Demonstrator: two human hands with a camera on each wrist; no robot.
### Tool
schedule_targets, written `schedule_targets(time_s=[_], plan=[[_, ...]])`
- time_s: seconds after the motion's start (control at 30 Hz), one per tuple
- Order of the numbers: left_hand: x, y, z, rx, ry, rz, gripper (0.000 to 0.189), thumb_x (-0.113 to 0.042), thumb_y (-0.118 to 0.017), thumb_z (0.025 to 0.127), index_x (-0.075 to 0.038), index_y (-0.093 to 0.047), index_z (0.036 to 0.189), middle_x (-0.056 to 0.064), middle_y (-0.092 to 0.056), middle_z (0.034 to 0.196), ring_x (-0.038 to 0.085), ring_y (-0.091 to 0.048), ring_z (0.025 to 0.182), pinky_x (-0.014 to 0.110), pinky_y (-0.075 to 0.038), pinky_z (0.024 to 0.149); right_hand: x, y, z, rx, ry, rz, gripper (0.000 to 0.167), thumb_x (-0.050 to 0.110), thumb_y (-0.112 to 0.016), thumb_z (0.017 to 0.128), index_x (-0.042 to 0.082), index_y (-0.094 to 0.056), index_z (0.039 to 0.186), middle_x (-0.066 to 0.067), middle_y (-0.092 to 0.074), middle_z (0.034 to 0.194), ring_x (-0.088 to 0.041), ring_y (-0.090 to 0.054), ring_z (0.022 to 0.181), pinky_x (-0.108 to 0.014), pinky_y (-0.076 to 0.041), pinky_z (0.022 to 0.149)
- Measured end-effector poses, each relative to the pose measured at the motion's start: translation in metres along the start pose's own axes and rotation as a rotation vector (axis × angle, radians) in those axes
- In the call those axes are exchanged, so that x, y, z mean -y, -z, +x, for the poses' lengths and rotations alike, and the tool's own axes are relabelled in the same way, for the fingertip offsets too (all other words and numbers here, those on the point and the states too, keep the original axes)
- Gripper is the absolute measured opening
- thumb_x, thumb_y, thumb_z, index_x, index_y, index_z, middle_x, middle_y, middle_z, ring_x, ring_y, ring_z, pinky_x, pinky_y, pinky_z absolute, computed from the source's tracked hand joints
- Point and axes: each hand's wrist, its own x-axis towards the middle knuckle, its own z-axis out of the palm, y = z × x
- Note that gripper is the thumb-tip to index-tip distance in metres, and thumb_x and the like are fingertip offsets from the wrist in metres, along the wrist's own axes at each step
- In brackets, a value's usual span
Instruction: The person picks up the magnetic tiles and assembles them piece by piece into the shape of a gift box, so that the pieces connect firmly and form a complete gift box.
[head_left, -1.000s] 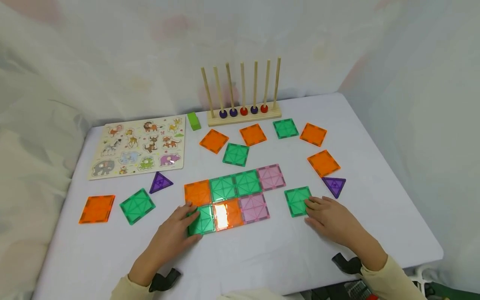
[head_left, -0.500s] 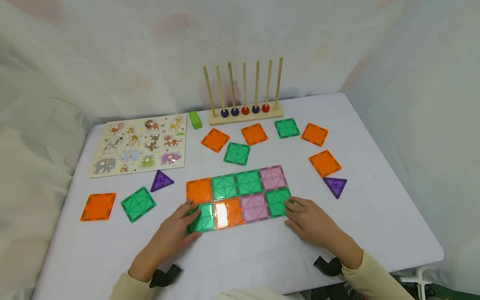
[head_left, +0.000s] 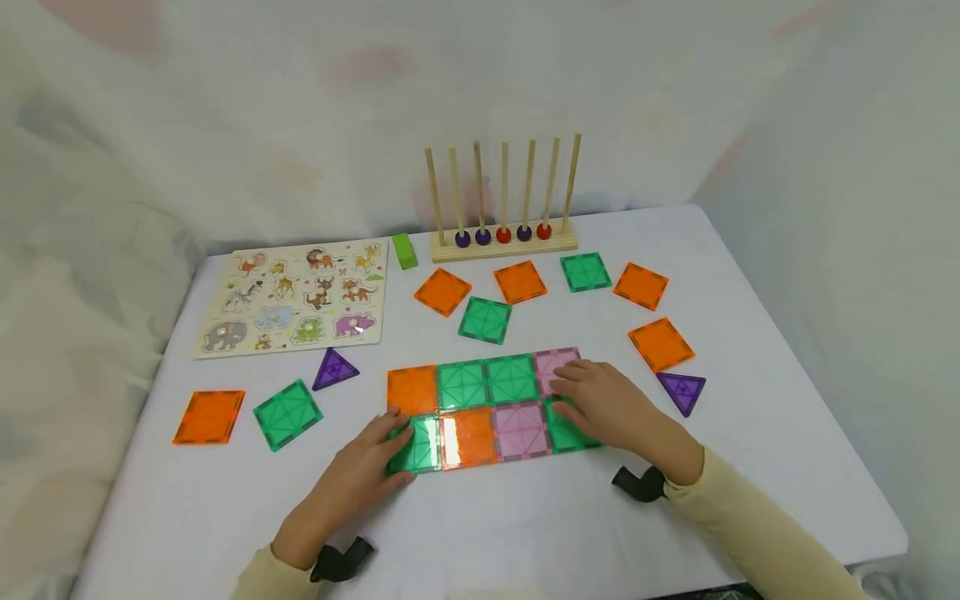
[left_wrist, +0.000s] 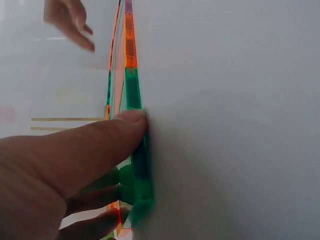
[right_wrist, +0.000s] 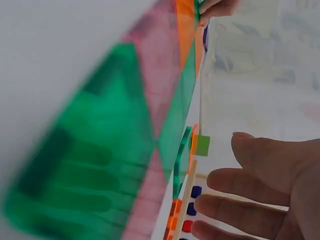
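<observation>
Flat square magnetic tiles lie edge to edge in two rows on the white table. My left hand (head_left: 358,473) holds the green tile (head_left: 424,450) at the near left corner. Its thumb (left_wrist: 122,129) lies against that tile's near edge, while the fingers reach over its left side. At the other end of the rows, my right hand (head_left: 618,410) hovers over a green tile (head_left: 566,435) and a pink tile (head_left: 550,362). In the right wrist view its fingers (right_wrist: 240,212) are extended, apart from the tiles.
Loose orange and green tiles lie behind the rows, with a purple triangle (head_left: 682,392) at right. An orange tile (head_left: 209,417), a green tile (head_left: 288,415) and another purple triangle (head_left: 334,369) lie left. Farther back stand an animal puzzle board (head_left: 251,312), green block (head_left: 404,250) and peg rack (head_left: 504,250).
My right hand slid a green tile leftward against the pink tile of the near row, then let go and rose away from it. The left hand stays at its corner. The head view shifted slightly.
</observation>
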Motion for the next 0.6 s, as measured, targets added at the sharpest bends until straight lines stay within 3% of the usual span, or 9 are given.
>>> schedule_targets(time_s=[0.17, 0.27, 0.37, 0.5, 0.6], plan=[[-0.003, 0.008, 0.010, 0.066, 0.009, 0.014, 0.061, -0.036, -0.079, 0.077, -0.003, -0.063, 0.126, 0.011, -0.055, 0.133, 0.032, -0.049, 0.129, 0.046, -0.044, 0.104, -0.004, 0.000, 0.043, 0.124, 0.010, 0.048, 0.057, 0.042, -0.059, 0.094, 0.007, -0.052, 0.138, -0.014, -0.045, 0.148, -0.034, -0.040, 0.137, -0.051, -0.037, 0.110], [-0.003, 0.019, 0.029, 0.105, 0.007, -0.019, 0.056, -0.037, -0.074, 0.083, -0.005, -0.061, 0.128, 0.011, -0.055, 0.134, 0.030, -0.053, 0.124, 0.046, -0.048, 0.101, -0.006, -0.004, 0.066, 0.185, 0.011, 0.071, 0.065, 0.047, -0.054, 0.095, 0.008, -0.042, 0.145, -0.012, -0.033, 0.155, -0.033, -0.030, 0.143, -0.052, -0.032, 0.113], [0.005, 0.028, 0.065, 0.086, -0.014, -0.068, 0.055, -0.035, -0.066, 0.091, -0.006, -0.054, 0.136, 0.013, -0.046, 0.144, 0.031, -0.048, 0.130, 0.047, -0.044, 0.104, -0.008, -0.007, 0.085, 0.187, 0.010, 0.086, 0.065, 0.047, -0.049, 0.097, 0.011, -0.035, 0.149, -0.010, -0.027, 0.158, -0.031, -0.025, 0.146, -0.053, -0.029, 0.114], [0.023, 0.037, 0.133, 0.039, -0.026, -0.072, 0.056, -0.029, -0.058, 0.096, -0.002, -0.043, 0.143, 0.017, -0.029, 0.156, 0.035, -0.031, 0.142, 0.049, -0.033, 0.113, -0.008, -0.012, 0.107, 0.227, 0.005, 0.101, 0.068, 0.050, -0.046, 0.097, 0.013, -0.030, 0.151, -0.009, -0.020, 0.160, -0.029, -0.020, 0.147, -0.059, -0.025, 0.114], [0.036, 0.041, 0.174, 0.087, 0.007, -0.038, 0.058, -0.027, -0.053, 0.098, 0.002, -0.037, 0.145, 0.020, -0.021, 0.158, 0.038, -0.020, 0.145, 0.050, -0.025, 0.117, -0.006, -0.017, 0.117, 0.280, -0.018, 0.074, 0.070, 0.054, -0.046, 0.096, 0.015, -0.031, 0.151, -0.008, -0.019, 0.161, -0.029, -0.019, 0.148, -0.064, -0.022, 0.113]])
